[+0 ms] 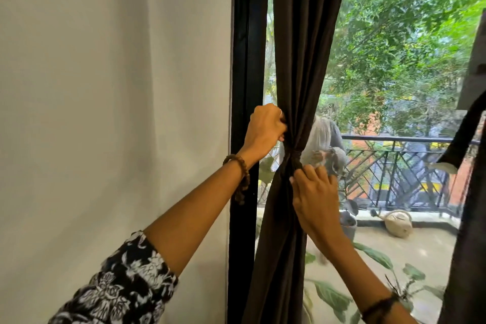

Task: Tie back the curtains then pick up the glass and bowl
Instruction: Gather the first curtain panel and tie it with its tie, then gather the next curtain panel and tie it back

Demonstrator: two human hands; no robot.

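— Where is the curtain?

— The dark curtain (302,60) hangs just right of the black window frame (244,60). It is gathered into a narrow waist about halfway down, where a tie (294,159) of the same dark cloth wraps around it. Above and below the tie the cloth fans out.

— What are your hands doing?

— My left hand (265,131) is at the left side of the curtain, just above the tie. Its fingers are curled tight and it grips the bunched cloth there. My right hand (315,194) is just below and right of the tie, palm against the curtain. Its fingers are nearly straight and point up, with the tips touching the tie. It presses rather than grips, as far as I can tell.

— Anything on your arms?

— A beaded bracelet (240,176) sits on my left wrist, left of the curtain and in front of the frame. A black and white floral sleeve (123,287) covers my left upper forearm. A dark band (378,308) circles my right wrist, low and to the right of the curtain.

— And the glass and the bowl?

— I cannot see either one here.

— What else is around the curtain?

— A plain white wall (105,87) lies left of the frame. Right of the curtain, through the pane, a black railing (407,166) edges a balcony, with green trees (407,47) beyond it. A second dark curtain (465,218) hangs at the far right edge.
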